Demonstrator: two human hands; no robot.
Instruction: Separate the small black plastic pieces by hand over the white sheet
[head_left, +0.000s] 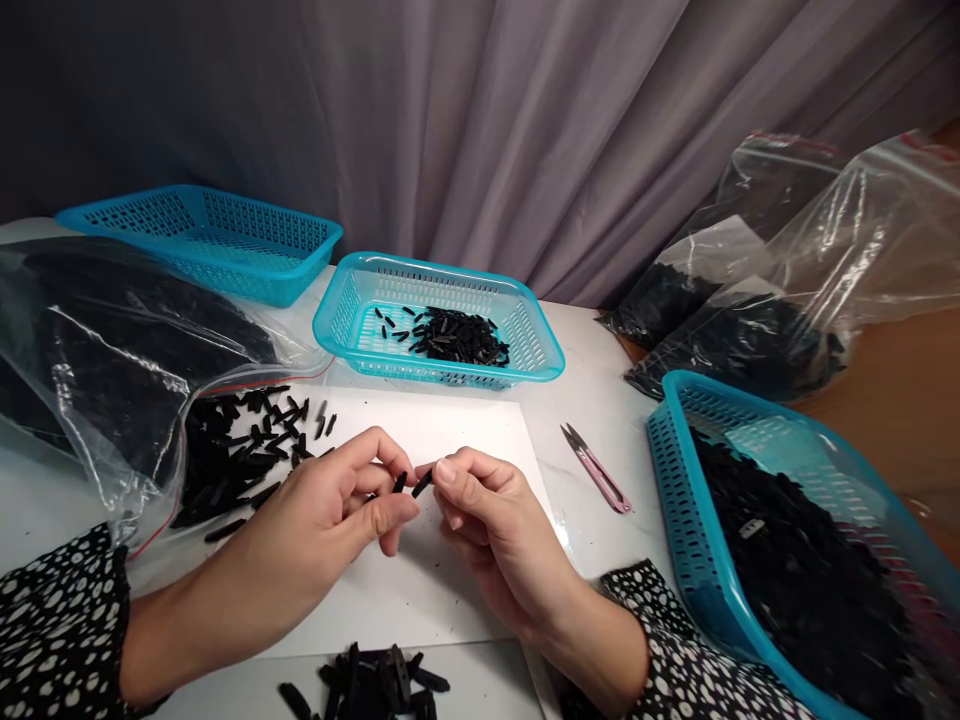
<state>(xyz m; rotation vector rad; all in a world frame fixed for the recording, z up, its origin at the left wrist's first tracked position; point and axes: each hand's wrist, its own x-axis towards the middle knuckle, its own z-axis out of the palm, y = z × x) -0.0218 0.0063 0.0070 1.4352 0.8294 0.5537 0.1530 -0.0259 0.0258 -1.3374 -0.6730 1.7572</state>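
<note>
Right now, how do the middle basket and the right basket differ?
Fill: middle basket holds a modest pile of black pieces, floor showing; right basket holds a much larger dark heap.
Pose: middle basket lies across the view; right basket runs slantwise.
Shared: both blue, with perforated walls.

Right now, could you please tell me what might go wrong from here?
The small black pieces in the left hand and right hand could slip from their fingertip grip. The pink-handled snips lie with bare points exposed, so a careless reach might prick. Nudging the clear bag could scatter the loose pieces at its mouth.
</note>
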